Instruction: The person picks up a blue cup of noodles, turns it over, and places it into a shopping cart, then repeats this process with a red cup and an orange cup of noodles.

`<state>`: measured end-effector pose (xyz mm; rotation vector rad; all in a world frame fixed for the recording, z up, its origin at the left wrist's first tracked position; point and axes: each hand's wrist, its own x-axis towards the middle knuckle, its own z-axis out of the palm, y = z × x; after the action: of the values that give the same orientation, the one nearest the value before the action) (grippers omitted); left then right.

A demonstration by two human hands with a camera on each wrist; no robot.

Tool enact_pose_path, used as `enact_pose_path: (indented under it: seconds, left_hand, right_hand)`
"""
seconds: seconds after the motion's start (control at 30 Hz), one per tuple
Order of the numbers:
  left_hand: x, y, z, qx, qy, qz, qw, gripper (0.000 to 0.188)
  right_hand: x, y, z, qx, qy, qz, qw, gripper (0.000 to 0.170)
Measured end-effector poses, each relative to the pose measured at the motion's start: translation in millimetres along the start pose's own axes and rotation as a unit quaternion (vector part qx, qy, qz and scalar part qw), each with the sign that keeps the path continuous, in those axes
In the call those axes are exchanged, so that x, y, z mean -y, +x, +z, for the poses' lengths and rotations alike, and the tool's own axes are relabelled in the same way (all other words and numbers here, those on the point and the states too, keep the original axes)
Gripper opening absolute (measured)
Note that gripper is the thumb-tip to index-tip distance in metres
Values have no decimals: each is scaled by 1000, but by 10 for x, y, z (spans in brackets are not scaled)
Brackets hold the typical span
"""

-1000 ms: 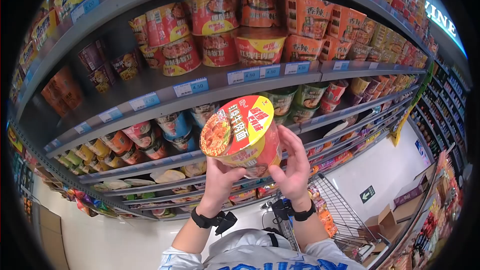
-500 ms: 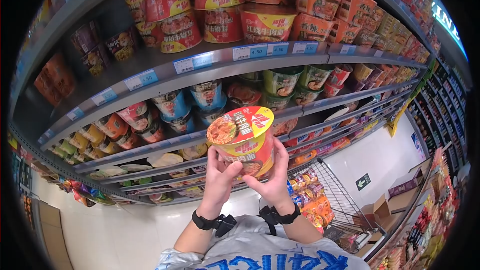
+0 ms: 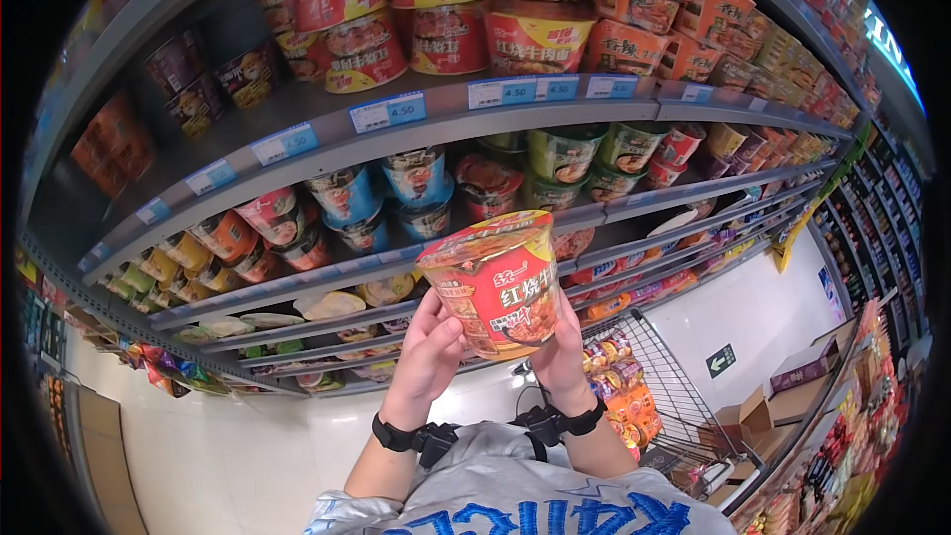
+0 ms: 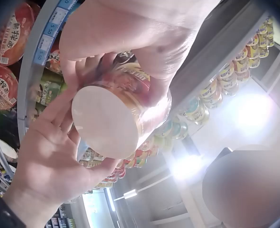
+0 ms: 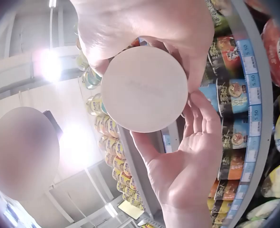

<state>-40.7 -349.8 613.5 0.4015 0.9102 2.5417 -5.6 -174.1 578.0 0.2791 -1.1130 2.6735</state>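
"Left hand (image 3: 428, 359), right hand (image 3: 562, 357): what are they doing?"

"Both are grasping a red tub of braised beef instant noodles (image 3: 498, 287); I hold it between them, fingers curled round its sides."

"Where is it, exactly?"

"Up in front of me, before the shelves, front label turned my way. The wrist views show me its round white base (image 4: 104, 123)."

"Anything similar nearby?"

"Red noodle tubs (image 3: 540, 43) stand stacked on a shelf (image 3: 446, 131) beyond, with price tags (image 3: 515, 92) along its edge, several reading 4.50. Lower down sit blue noodle tubs (image 3: 413, 178)."

"And on your right?"

"A wire shopping cart (image 3: 684, 391), with orange packets (image 3: 634, 416) in it."
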Motion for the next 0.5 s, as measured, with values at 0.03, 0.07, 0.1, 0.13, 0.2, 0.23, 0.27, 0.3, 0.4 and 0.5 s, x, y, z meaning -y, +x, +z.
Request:
enact_pose_path:
  seconds: [0.03, 0.07, 0.1, 0.13, 0.2, 0.23, 0.27, 0.3, 0.4, 0.5]
  left_hand:
    - [4, 0, -26, -1, 0, 0, 1000, 61]
    - [15, 3, -77, -16, 1, 10, 1000, 65]
    - [20, 9, -118, -29, 2, 19, 999, 68]
    - [17, 17, -146, -29, 2, 20, 999, 68]
    - [15, 23, -179, -63, 55, 58, 995, 71]
    - [15, 19, -163, -63, 55, 58, 995, 71]
    - [13, 12, -137, -76, 72, 60, 993, 72]
    - [12, 8, -118, -90, 89, 63, 990, 72]
    - [35, -7, -94, -95, 123, 71, 985, 71]
    - [82, -8, -104, -95, 145, 80, 982, 72]
  right_hand:
    - [10, 12, -10, 9, -6, 13, 1000, 87]
    - [30, 24, 8, 9, -5, 15, 1000, 87]
    - [68, 43, 44, 1, -65, -16, 998, 81]
    - [89, 58, 61, -6, -124, -47, 991, 75]
    - [83, 55, 12, -2, -162, -61, 985, 72]
    - [73, 57, -19, 2, -200, -75, 977, 69]
    - [53, 69, -41, 9, -188, -75, 979, 69]
    - [57, 63, -25, 9, -187, -75, 979, 69]
    - [73, 55, 52, 20, -189, -66, 980, 76]
    - [60, 59, 107, 30, -229, -82, 969, 91]
